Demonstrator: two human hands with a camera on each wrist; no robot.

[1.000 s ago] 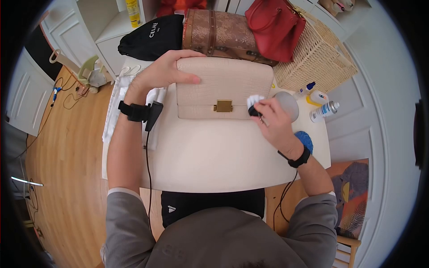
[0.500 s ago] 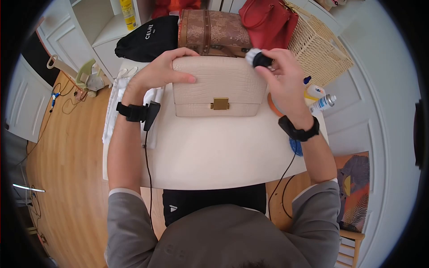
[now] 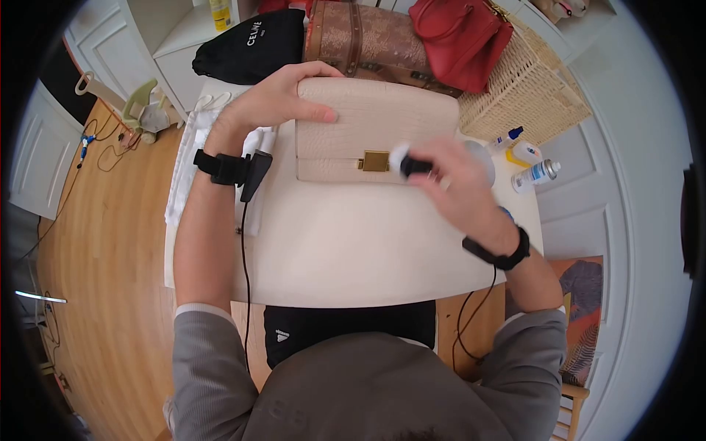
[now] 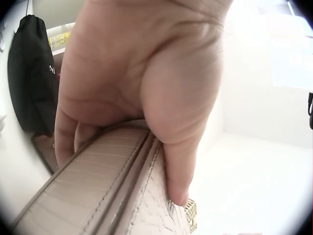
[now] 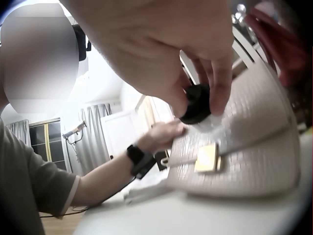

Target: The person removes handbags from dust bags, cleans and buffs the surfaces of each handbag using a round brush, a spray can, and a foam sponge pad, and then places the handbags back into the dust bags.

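Note:
A pale beige crocodile-textured handbag (image 3: 382, 117) stands upright on the white table, its gold clasp (image 3: 376, 161) at the lower front. My left hand (image 3: 276, 103) grips its top left corner, thumb on the front flap and fingers behind. In the left wrist view, the stitched side of the bag (image 4: 93, 191) shows under that palm. My right hand (image 3: 463, 187), blurred, pinches a small brush (image 3: 418, 165) with a black grip and white bristles. In the right wrist view, the bristles of the brush (image 5: 198, 105) point at the bag's front, close above the clasp.
Behind the bag are a black dust bag (image 3: 246, 51), a brown patterned trunk (image 3: 390, 44), a red handbag (image 3: 463, 51) and a wicker basket (image 3: 537, 81). A spray can (image 3: 535, 176) and small bottles stand at right. White cloths (image 3: 187, 169) lie at left.
My right hand rose with the brush to the bag's top right corner, then came down and left to beside the clasp. My left hand keeps its grip on the corner.

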